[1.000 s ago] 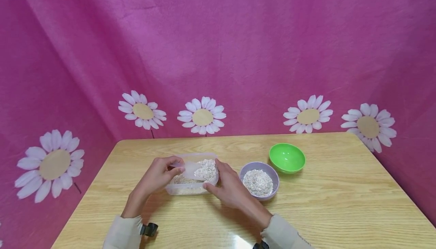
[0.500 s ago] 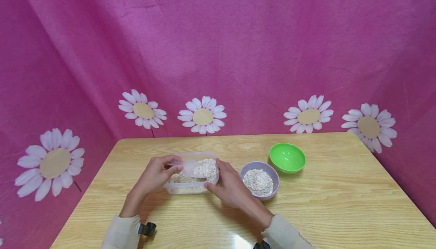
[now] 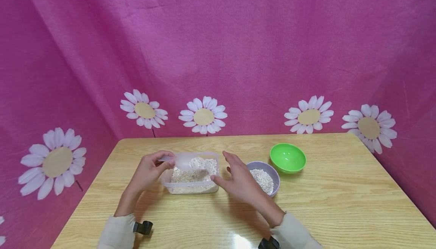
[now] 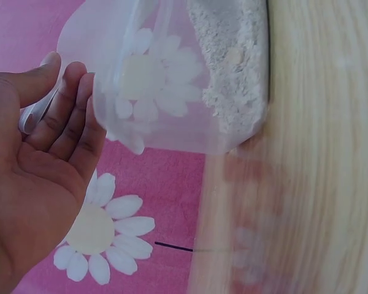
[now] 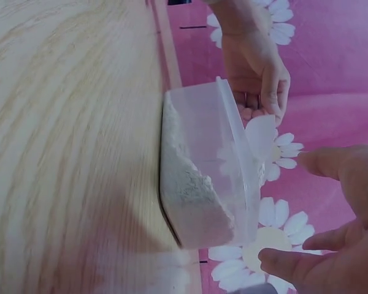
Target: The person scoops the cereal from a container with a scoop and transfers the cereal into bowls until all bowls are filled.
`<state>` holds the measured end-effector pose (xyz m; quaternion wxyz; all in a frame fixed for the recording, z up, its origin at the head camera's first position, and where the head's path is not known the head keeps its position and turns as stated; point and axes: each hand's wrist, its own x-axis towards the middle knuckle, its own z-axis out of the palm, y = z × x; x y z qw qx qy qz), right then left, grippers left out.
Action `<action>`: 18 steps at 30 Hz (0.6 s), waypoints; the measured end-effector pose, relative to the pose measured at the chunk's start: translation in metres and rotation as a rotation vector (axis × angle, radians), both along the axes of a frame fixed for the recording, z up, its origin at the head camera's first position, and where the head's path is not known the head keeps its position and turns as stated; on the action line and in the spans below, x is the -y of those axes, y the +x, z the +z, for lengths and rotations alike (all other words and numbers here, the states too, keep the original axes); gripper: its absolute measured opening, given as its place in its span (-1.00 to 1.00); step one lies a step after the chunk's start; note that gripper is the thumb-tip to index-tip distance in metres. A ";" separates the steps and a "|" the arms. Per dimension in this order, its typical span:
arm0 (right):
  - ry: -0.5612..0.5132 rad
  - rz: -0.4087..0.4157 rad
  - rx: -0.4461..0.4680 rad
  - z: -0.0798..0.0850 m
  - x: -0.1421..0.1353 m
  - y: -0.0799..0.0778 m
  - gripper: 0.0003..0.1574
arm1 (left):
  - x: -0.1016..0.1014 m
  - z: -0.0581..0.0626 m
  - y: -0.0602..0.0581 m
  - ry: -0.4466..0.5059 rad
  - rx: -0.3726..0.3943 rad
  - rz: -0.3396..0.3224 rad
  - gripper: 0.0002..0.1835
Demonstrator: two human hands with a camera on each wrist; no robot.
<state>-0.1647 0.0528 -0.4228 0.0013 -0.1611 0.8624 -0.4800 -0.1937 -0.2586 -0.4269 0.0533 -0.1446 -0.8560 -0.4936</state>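
Note:
My left hand (image 3: 148,174) pinches the handle of a translucent plastic scoop (image 3: 183,161) between thumb and fingers. The scoop, heaped with pale flakes that look like oats, hangs level over the clear rectangular tub (image 3: 190,185). More of the flakes (image 4: 230,67) lie in the tub, piled higher toward one end, as the right wrist view also shows. To the right of the tub, my right hand (image 3: 242,181) is spread with thumb and fingers apart, holding nothing. Behind it stands a purple bowl (image 3: 275,174), partly hidden by the hand, with a mound of flakes inside.
A green bowl (image 3: 288,158) stands behind and right of the purple one. Wood-grain table (image 3: 340,196) extends to the right and in front. A pink curtain (image 3: 238,52) with daisies hangs at the back and sides.
The right hand has let go of the tub's right end and drawn back to the right. The left hand has lifted the loaded scoop clear of the flakes and moved slightly left.

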 end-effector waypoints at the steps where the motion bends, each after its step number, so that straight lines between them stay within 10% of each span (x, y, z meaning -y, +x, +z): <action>1: -0.005 -0.001 0.000 0.001 -0.001 0.000 0.10 | 0.001 0.000 0.000 0.007 -0.004 0.003 -0.81; 18: 0.123 -0.040 -0.053 0.007 -0.039 0.001 0.01 | -0.002 0.009 0.001 0.095 -0.063 0.013 -0.82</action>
